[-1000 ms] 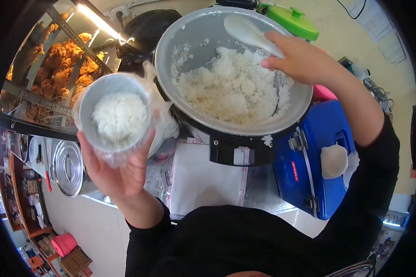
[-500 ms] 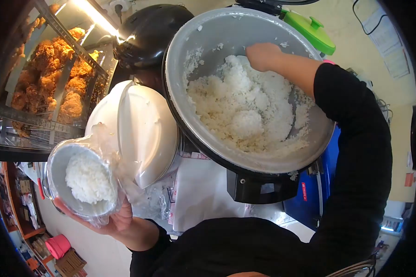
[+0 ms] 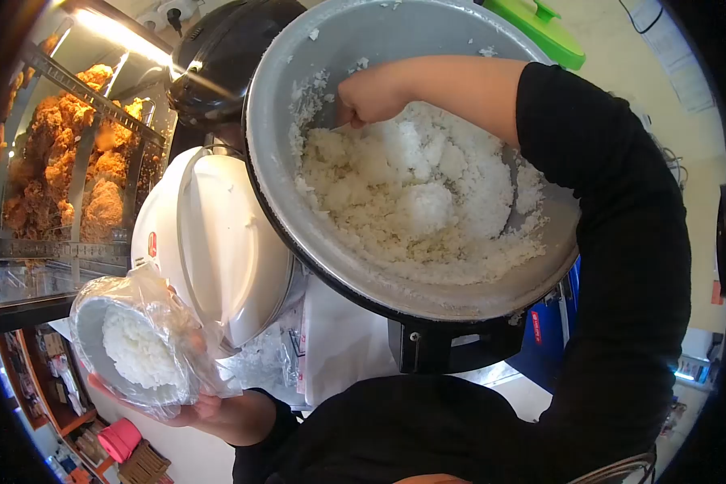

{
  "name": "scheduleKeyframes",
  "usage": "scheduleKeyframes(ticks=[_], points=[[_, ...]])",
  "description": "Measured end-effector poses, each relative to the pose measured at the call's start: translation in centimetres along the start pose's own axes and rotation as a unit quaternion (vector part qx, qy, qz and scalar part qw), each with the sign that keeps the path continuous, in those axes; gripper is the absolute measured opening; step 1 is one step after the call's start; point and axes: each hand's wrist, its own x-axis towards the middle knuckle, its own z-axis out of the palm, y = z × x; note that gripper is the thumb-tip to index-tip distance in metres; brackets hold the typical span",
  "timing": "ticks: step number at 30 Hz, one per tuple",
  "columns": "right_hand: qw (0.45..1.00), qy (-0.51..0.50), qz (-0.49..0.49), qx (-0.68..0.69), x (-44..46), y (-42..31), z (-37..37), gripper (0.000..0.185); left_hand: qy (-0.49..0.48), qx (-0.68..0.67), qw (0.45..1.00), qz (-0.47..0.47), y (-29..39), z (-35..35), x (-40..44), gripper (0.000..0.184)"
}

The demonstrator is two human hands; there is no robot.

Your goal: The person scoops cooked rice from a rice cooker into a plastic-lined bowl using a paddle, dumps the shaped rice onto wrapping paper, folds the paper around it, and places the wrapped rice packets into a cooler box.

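- Beige wall fills the upper right of the frame, with a green lid [image 3: 536, 28] near the top edge.
- At upper left, fried chicken pieces [image 3: 52, 165] sit in a lit display case [image 3: 95, 98], near a black domed appliance [image 3: 226, 64].
- A large metal rice pot [image 3: 427, 298] takes up the centre, holding loose white cooked rice [image 3: 427, 210].
- The right hand [image 3: 373, 95] reaches into the pot at upper centre; its fingertips are hidden, so I cannot tell whether it grips anything.
- At lower left, the left hand [image 3: 200, 407] grasps a plastic-wrapped bowl [image 3: 91, 332] from beneath, a mound of rice [image 3: 137, 351] inside.
- A white lidded cooker [image 3: 238, 234] stands between bowl and pot.
- A pink bucket [image 3: 119, 440] is at bottom left.
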Motion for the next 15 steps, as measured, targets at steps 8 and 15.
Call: scheduleKeyframes(ticks=[8, 15], points=[[0.973, -0.054, -0.019, 0.222, -1.9, 0.8, 2.0, 0.028, -0.036, -0.094, 0.992, -0.076, 0.3, 1.2, 0.7, 0.07], [0.947, -0.038, 0.026, 0.318, -6.8, -0.3, 0.5, 0.012, -0.083, -0.239, 0.96, -0.122, 0.8, 3.5, 1.4, 0.065]])
